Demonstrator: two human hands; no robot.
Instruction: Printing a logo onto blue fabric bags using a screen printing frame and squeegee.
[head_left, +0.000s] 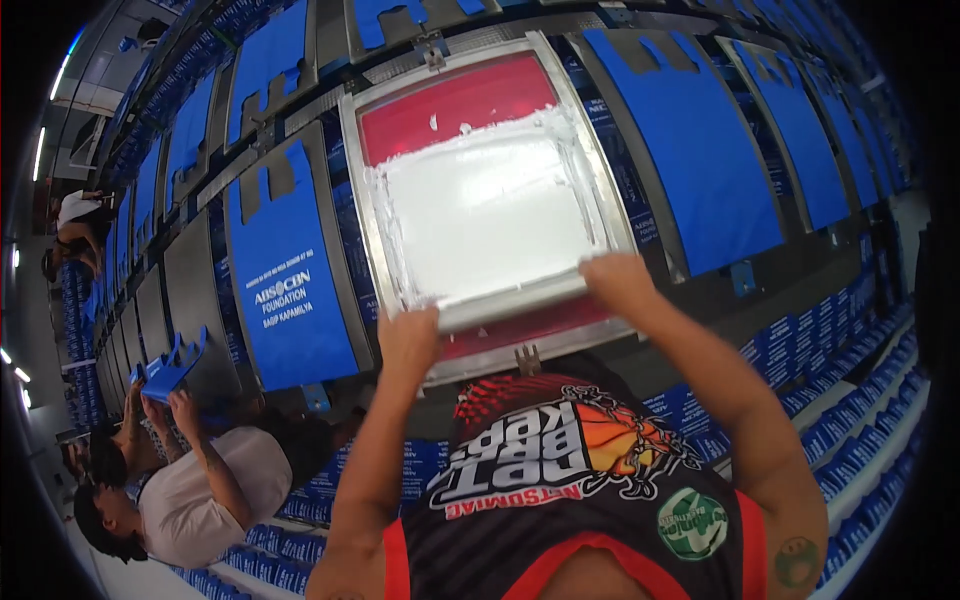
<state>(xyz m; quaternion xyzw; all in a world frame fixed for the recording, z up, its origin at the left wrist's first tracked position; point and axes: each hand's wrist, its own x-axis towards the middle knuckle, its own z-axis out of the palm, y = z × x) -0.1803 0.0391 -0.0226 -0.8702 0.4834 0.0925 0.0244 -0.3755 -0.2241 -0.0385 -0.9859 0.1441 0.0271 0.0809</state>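
A screen-printing frame (pixel 609 190) with a metal border lies in front of me. Its mesh shows red (pixel 455 98) at the far end and along the near edge. Thick white ink (pixel 485 205) covers the middle, with ragged ridges at the sides and top. Across the near part of the screen lies a long squeegee (pixel 515 308). My left hand (pixel 410 338) is closed on its left end, and my right hand (pixel 617 283) grips the right end. Whatever is under the frame is hidden.
Blue bags lie flat on dark boards, one with white print (pixel 290 290) at left and a plain one (pixel 690 150) at right. Metal clamps (pixel 430 50) hold the frame. At left, people handle a blue bag (pixel 172 368). Racks of printed blue pieces (pixel 800 355) stand behind me.
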